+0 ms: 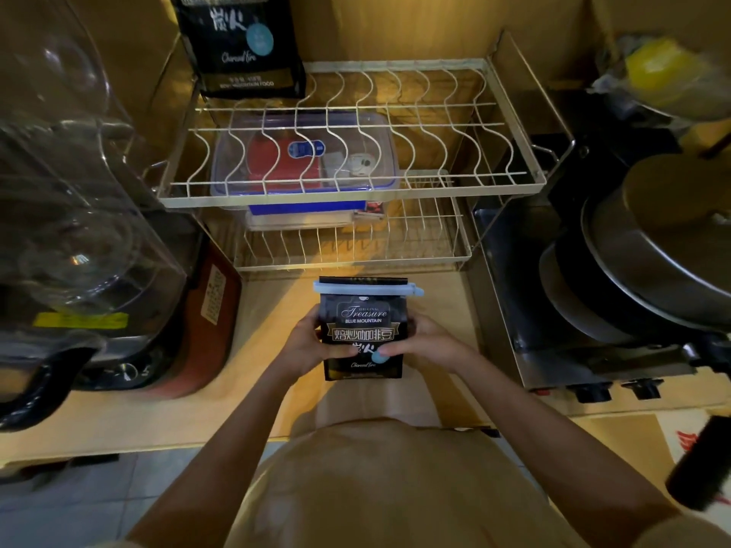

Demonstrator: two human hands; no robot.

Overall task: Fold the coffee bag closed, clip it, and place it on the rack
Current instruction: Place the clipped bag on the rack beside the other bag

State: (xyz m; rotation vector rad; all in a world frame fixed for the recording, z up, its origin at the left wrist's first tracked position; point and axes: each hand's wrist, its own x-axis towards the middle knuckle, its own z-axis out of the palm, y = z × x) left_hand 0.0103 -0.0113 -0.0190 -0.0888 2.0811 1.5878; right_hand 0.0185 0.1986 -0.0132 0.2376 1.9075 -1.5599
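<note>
A black coffee bag with gold and white lettering stands upright in front of me, above the wooden counter. A light blue clip runs across its folded top. My left hand grips the bag's left side and my right hand grips its right side, thumbs on the front face. The white wire rack stands behind the bag, with its upper tier bare in the middle and right. A second, larger black coffee bag stands at the rack's back left.
A clear plastic box with a blue rim sits on the rack's lower tier under the top wires. A glass-jug appliance crowds the left. A metal cooker with stacked pans fills the right. The wooden counter lies below the bag.
</note>
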